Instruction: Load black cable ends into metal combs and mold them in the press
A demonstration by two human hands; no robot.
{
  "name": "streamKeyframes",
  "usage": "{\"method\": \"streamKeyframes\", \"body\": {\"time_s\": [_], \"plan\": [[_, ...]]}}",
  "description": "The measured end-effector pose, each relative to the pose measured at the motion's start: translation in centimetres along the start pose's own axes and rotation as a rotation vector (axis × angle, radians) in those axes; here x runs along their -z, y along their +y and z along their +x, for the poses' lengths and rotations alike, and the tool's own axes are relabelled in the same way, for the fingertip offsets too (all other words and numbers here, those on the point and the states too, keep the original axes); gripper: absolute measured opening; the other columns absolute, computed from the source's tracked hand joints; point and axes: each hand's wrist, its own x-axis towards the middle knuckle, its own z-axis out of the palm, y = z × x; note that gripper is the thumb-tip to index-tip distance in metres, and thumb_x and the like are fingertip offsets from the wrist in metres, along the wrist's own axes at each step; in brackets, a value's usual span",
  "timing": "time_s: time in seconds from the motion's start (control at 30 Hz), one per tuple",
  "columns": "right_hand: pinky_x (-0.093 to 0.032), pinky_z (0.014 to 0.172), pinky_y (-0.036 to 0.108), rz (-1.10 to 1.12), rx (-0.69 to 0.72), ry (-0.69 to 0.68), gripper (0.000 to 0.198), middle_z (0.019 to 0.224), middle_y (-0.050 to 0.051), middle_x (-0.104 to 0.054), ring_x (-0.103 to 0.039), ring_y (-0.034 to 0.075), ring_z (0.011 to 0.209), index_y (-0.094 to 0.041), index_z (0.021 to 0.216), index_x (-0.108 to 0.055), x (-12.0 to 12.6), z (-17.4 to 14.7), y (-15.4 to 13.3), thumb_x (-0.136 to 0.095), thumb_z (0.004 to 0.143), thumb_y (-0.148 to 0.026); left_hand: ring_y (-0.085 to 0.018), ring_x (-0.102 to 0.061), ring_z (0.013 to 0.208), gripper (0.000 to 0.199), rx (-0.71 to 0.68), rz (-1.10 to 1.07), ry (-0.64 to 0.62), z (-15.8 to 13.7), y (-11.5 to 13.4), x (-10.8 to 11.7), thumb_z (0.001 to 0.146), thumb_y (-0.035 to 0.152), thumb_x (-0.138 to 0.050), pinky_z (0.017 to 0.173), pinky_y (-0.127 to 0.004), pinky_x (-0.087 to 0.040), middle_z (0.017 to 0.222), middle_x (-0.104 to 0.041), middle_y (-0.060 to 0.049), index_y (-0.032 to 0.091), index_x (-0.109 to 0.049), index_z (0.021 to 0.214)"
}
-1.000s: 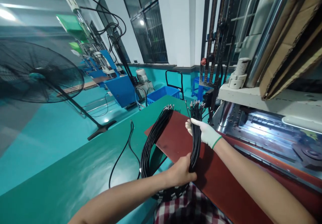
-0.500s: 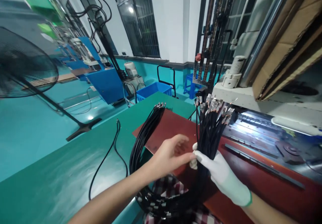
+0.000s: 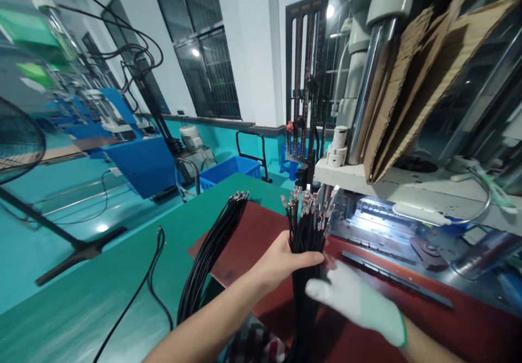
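Note:
A thick bundle of black cables (image 3: 305,232) stands upright before me, its metal terminals fanned out at the top. Wrapped round it below the terminals is my bare left hand (image 3: 285,259), thumb across the front. My right hand (image 3: 342,292), in a white glove with a green cuff edge, is at the bundle's right side with thumb and fingers apart; its fingertips are partly blurred. Further left, the other end of black cables (image 3: 216,243) curves over the table, terminals at its far end. The bundle's lower part runs down toward my lap.
A brown-red sheet (image 3: 261,227) covers part of the green table (image 3: 122,287), where a loose looped cable (image 3: 153,265) lies at left. On the right stands a press machine (image 3: 408,189) with cardboard (image 3: 399,91) on it. A metal strip (image 3: 395,278) lies before it. A floor fan (image 3: 81,248) is at left.
My left hand has closed round the cable bundle. The gloved right hand has loosened from it and spread its fingers. The camera view has turned to the right.

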Motion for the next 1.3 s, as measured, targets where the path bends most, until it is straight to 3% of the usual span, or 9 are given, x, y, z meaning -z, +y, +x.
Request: {"method": "streamKeyframes", "body": {"time_s": [0.13, 0.23, 0.3, 0.4, 0.6, 0.73, 1.0, 1.13, 1.3], "plan": [[-0.038, 0.062, 0.03, -0.379, -0.073, 0.164, 0.053, 0.061, 0.004, -0.06, -0.055, 0.018, 0.063, -0.019, 0.064, -0.061, 5.2, 0.7, -0.6, -0.041, 0.09, -0.06, -0.017, -0.067, 0.077, 0.024, -0.04, 0.042, 0.019, -0.4, 0.2, -0.3, 0.073, 0.025, -0.077, 0.075, -0.026, -0.052, 0.08, -0.072, -0.009, 0.009, -0.067, 0.087], [-0.044, 0.069, 0.029, -0.273, -0.006, 0.32, 0.037, 0.088, 0.005, -0.069, -0.062, 0.019, 0.078, -0.021, 0.093, -0.066, 6.6, 1.3, -1.6, -0.048, 0.088, -0.054, -0.017, -0.069, 0.071, 0.024, -0.004, -0.032, -0.034, -0.6, 0.1, -0.5, 0.076, 0.026, -0.074, 0.068, -0.028, -0.054, 0.081, -0.072, -0.01, 0.009, -0.065, 0.09], [-0.045, 0.064, 0.028, -0.194, -0.023, 0.33, 0.036, 0.089, 0.003, -0.069, -0.061, 0.018, 0.073, -0.022, 0.103, -0.063, 6.0, 1.6, -2.2, -0.059, 0.081, -0.05, -0.018, -0.069, 0.069, 0.026, -0.011, -0.076, -0.018, -0.7, -0.1, -0.6, 0.075, 0.025, -0.075, 0.066, -0.028, -0.055, 0.083, -0.072, -0.01, 0.01, -0.064, 0.093], [-0.043, 0.056, 0.028, -0.237, -0.113, 0.386, 0.035, 0.076, 0.002, -0.065, -0.056, 0.017, 0.062, -0.02, 0.092, -0.059, 4.3, 1.9, -3.1, -0.069, 0.071, -0.045, -0.018, -0.068, 0.064, 0.029, -0.015, -0.112, 0.047, -0.7, -0.4, -0.6, 0.072, 0.026, -0.077, 0.064, -0.03, -0.056, 0.078, -0.071, -0.006, 0.012, -0.064, 0.093], [-0.047, 0.069, 0.033, -0.087, -0.077, 0.382, 0.028, 0.084, 0.005, -0.069, -0.061, 0.02, 0.076, -0.019, 0.086, -0.061, 3.3, 2.2, -3.0, -0.06, 0.081, -0.046, -0.011, -0.061, 0.074, 0.031, -0.082, -0.005, 0.24, -1.0, -0.1, -0.1, 0.063, 0.021, -0.085, 0.071, -0.02, -0.048, 0.08, -0.069, -0.002, 0.012, -0.07, 0.088], [-0.048, 0.079, 0.034, 0.099, 0.035, 0.343, 0.03, 0.097, 0.006, -0.07, -0.062, 0.024, 0.094, -0.019, 0.1, -0.063, 3.6, 2.3, -2.1, -0.06, 0.082, -0.043, -0.01, -0.057, 0.069, 0.026, -0.068, 0.053, 0.261, -1.1, 0.1, 0.6, 0.063, 0.024, -0.084, 0.069, -0.021, -0.044, 0.075, -0.066, -0.001, 0.012, -0.07, 0.082], [-0.043, 0.066, 0.029, 0.369, -0.018, 0.418, 0.038, 0.079, 0.002, -0.063, -0.054, 0.015, 0.069, -0.016, 0.104, -0.064, 2.7, 2.6, -2.4, -0.065, 0.076, -0.042, -0.007, -0.05, 0.062, 0.023, -0.052, 0.076, 0.33, -1.3, 0.3, 0.6, 0.061, 0.022, -0.083, 0.062, -0.019, -0.039, 0.066, -0.059, 0.002, 0.012, -0.065, 0.072], [-0.038, 0.057, 0.027, 0.52, 0.037, 0.492, 0.046, 0.06, -0.004, -0.049, -0.041, 0.009, 0.054, -0.015, 0.093, -0.064, 1.8, 3.4, -2.3, -0.075, 0.065, -0.05, -0.009, -0.054, 0.064, 0.023, -0.059, 0.077, 0.308, -1.2, 0.5, 0.3, 0.063, 0.022, -0.082, 0.064, -0.021, -0.042, 0.068, -0.062, 0.001, 0.012, -0.065, 0.075], [-0.039, 0.058, 0.027, 0.523, 0.065, 0.526, 0.028, 0.057, -0.004, -0.048, -0.045, 0.011, 0.055, -0.017, 0.075, -0.061, 1.3, 3.7, -2.8, -0.068, 0.075, -0.044, -0.013, -0.061, 0.073, 0.022, -0.06, 0.066, 0.273, -1.6, 0.5, 0.0, 0.067, 0.023, -0.081, 0.072, -0.024, -0.046, 0.078, -0.07, -0.003, 0.012, -0.069, 0.081]]}}
